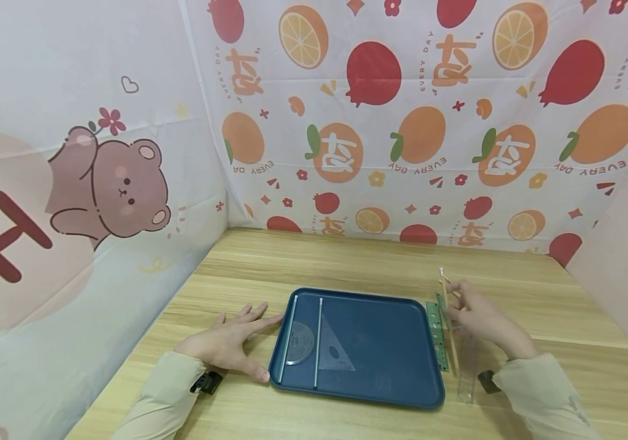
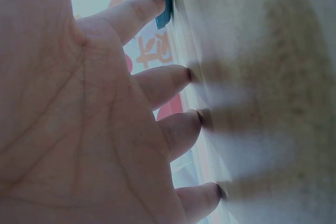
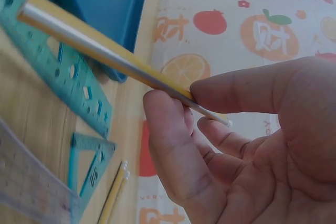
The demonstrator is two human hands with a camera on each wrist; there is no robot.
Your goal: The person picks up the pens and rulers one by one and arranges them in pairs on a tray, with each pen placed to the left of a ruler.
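My right hand pinches a yellow pencil between thumb and fingers, just off the tray's right side. My left hand lies spread beside the blue tray, its thumb and index fingertips right at the left rim. Inside the tray are a clear protractor, a clear set square and two pale pencils, one over the protractor and one along the set square's edge. A green stencil ruler lies along the tray's right edge, below the held pencil.
Near the right hand lie a clear ruler, a small green set square and two more yellow pencils. Printed cloth hangs behind and at both sides of the wooden table.
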